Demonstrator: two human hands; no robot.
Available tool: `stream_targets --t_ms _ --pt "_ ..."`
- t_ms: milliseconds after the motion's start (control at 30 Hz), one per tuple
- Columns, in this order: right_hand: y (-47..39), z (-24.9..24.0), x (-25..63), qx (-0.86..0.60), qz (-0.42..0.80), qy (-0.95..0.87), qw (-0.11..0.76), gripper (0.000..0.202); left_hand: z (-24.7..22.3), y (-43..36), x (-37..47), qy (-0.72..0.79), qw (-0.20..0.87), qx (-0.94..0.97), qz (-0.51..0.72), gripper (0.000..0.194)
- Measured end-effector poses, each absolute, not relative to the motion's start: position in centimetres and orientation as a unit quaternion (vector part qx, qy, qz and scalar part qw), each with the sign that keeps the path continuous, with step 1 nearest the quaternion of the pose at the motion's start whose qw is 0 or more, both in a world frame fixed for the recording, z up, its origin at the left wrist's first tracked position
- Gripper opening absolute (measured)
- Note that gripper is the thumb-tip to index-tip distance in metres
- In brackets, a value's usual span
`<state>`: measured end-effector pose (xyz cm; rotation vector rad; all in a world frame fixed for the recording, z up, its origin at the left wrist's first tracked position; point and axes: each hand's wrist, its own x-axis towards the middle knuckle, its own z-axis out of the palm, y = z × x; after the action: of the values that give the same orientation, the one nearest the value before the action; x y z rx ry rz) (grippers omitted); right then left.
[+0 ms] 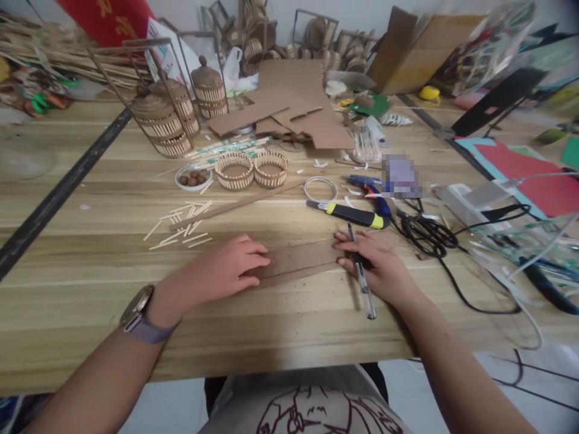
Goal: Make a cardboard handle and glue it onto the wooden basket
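Note:
A brown cardboard strip (301, 259) lies across the table in front of me. My left hand (230, 265) grips its left end, with the fingertips on top and the thumb near the lower edge. At the right end, the fingertips of my right hand (373, 262) touch the cardboard. A clear-barrelled pen (363, 286) is tucked between the fingers of that hand, slanting toward me. Just beyond the strip lies a black and yellow utility knife (353, 214). Left of it runs a long thin cardboard strip (239, 206), close to loose short sticks (190, 223).
Two round stick-walled baskets (234, 171) stand beside a bowl of brown balls (194, 178). A tape roll (320, 189) and glue gun (368, 182) lie behind the knife. Black cable (429, 235) coils at right. Lidded baskets (160, 123) and cardboard sheets (289, 90) are farther back.

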<state>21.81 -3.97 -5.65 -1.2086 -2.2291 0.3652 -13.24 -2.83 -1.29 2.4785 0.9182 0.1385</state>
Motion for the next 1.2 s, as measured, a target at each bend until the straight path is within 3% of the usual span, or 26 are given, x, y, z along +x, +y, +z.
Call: stream_targets --t_ms 500,733,1200 --pt "-4.0 -4.7 20.2 -0.416 0.138 -0.852 0.287 0.012 -0.2 -2.2 -14.3 0.367 0.235 0.9 0.011 0.025" --pt "-4.1 -4.8 20.1 -0.423 0.132 -0.853 0.276 0.011 0.4 -3.7 -13.4 0.403 0.208 0.889 -0.059 0.064" --pt "-4.1 -4.9 19.9 -0.355 0.07 -0.885 0.293 0.01 -0.2 -3.5 -13.8 0.397 0.201 0.894 -0.043 0.053"
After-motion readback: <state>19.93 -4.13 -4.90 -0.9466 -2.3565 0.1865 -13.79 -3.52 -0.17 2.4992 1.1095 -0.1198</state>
